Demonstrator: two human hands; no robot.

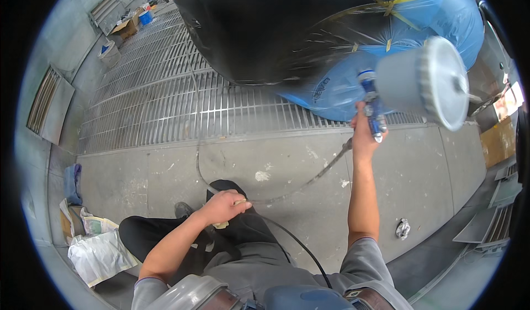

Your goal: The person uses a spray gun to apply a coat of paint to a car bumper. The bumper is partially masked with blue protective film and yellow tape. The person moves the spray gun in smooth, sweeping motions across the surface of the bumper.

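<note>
My right hand (pixel 364 133) is wrapped round the handle of a blue and silver spray gun (pixel 375 111), held out at right. A large pale grey paint cup (pixel 403 78) is fixed to the gun and leans to the right, blurred. From below the handle, an air hose (pixel 326 169) sags leftward to my left hand (pixel 225 206), closed on it above my knee. Something yellowish, perhaps a cloth or tape, shows under those fingers. Beyond the gun stands a large dark, glossy body (pixel 259 28), partly wrapped in blue plastic film (pixel 342 89) with yellow tape.
Metal floor grating (pixel 138 100) lies ahead, with grey floor plates (pixel 176 169) nearer me. A thin hose (pixel 197 111) crosses the grating. Left stand a white bucket (pixel 109 54), a cardboard box (pixel 126 29) and a white bag (pixel 99 257). A crumpled wad (pixel 403 229) lies at right.
</note>
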